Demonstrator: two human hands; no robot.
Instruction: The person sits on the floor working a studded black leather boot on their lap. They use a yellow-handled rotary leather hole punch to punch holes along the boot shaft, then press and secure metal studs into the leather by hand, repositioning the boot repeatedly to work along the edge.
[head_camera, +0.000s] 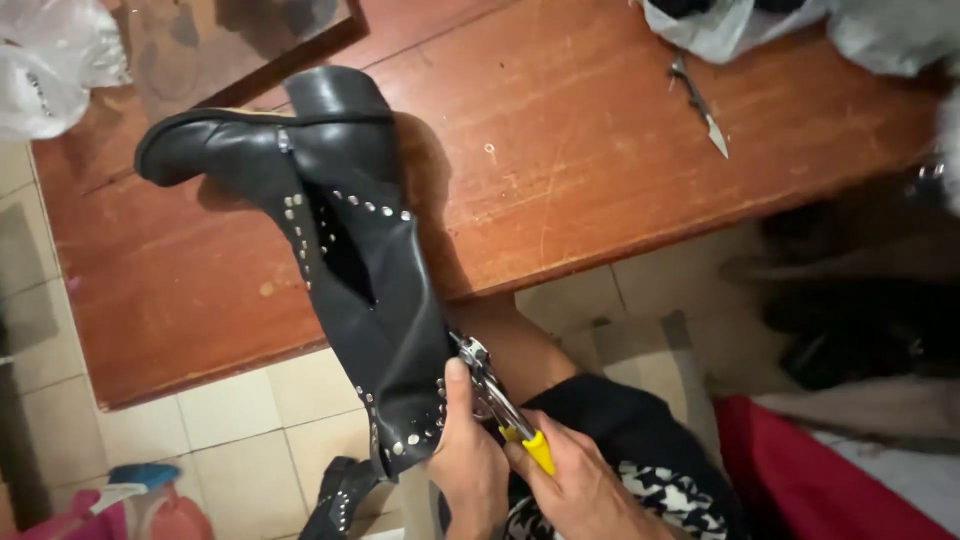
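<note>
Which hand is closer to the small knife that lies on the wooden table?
Right. The right hand grips yellow-handled pliers at the boot, below and left of the knife. The left hand holds the boot's edge, slightly farther left. Both are far from it.

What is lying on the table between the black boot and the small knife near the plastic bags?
In the head view, only bare wood of the table separates the black boot from the knife, apart from one tiny ring.

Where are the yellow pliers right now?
In the head view, the yellow-handled pliers are low in the middle, held in the right hand, their metal tip against the top edge of the black studded boot.
</note>
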